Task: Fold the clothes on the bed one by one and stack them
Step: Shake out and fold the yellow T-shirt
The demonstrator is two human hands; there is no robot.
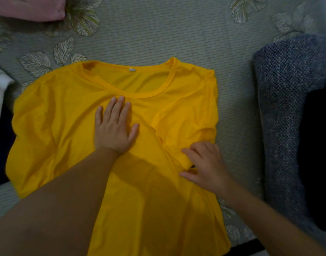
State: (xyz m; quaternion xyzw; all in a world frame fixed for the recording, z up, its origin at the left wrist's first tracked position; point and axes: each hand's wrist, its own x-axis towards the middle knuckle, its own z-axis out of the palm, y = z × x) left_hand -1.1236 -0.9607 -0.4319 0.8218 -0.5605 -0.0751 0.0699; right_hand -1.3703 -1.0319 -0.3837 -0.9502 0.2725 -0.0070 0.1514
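- Yellow T-shirt point(62, 126) lies spread on the bed point(158, 34), neckline away from the person, its right sleeve folded inward.
- Left hand point(115, 126) presses flat on the chest, fingers straight.
- Right hand point(204, 167) pinches the folded sleeve's edge between thumb and curled fingers.
- Grey-blue knit garment point(287, 108) lies at right; pink cloth point(29, 8) at top left.

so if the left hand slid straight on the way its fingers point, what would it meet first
The left hand lies flat on the yellow cotton t-shirt, fingers pointing at the ribbed neckline; it would probably meet that collar band first.
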